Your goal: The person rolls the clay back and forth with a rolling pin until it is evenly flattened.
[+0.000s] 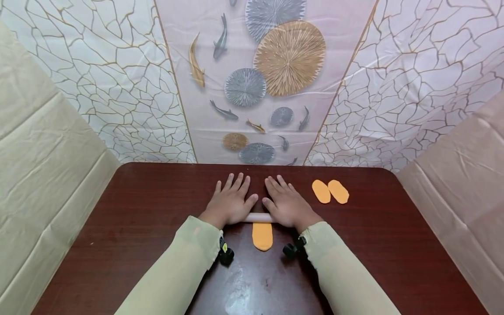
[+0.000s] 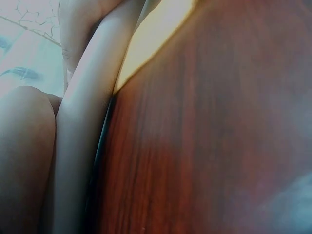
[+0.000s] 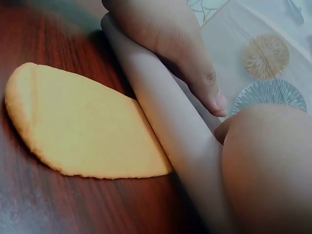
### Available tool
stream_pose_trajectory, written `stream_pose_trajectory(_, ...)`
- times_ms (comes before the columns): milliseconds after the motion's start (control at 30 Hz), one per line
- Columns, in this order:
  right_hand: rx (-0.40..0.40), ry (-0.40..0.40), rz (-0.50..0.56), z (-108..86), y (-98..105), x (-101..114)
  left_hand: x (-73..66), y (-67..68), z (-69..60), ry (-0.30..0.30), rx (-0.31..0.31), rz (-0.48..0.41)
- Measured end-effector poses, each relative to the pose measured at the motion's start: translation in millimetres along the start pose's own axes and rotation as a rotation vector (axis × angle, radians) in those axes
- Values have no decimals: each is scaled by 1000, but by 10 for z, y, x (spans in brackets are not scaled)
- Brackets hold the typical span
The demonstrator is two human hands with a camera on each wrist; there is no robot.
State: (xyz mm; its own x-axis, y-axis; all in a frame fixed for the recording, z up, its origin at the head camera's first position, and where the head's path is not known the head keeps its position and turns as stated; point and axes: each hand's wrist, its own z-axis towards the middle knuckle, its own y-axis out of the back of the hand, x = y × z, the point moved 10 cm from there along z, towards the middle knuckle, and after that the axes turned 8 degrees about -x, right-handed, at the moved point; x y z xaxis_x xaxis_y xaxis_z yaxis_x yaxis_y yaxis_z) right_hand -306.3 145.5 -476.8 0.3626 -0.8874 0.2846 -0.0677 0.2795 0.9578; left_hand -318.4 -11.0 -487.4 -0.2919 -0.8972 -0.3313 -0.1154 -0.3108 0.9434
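A pale rolling pin (image 1: pixel 259 217) lies crosswise on the table, its ends under my two palms. My left hand (image 1: pixel 230 202) rests on the pin's left part with straight fingers pointing away from me. On the right part, my right hand (image 1: pixel 289 204) presses in the same way, fingers extended. Beneath the pin, a flat oval of orange dough (image 1: pixel 262 237) sticks out toward me; its far part is hidden. In the right wrist view the dough (image 3: pixel 83 126) looks thin, with a slightly rough edge, and the pin (image 3: pixel 165 122) lies across it.
Two flat orange dough ovals (image 1: pixel 330 191) lie side by side at the back right of the dark wooden table (image 1: pixel 157 192). A patterned cloth (image 1: pixel 244 118) hangs behind the table's far edge. Beige panels (image 1: pixel 47 183) stand along both sides.
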Motion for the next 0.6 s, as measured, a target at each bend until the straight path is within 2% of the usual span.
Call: stream_pose_trajectory(600, 8, -16, 5, 78, -2, -55, 6, 45, 68, -10, -35, 5)
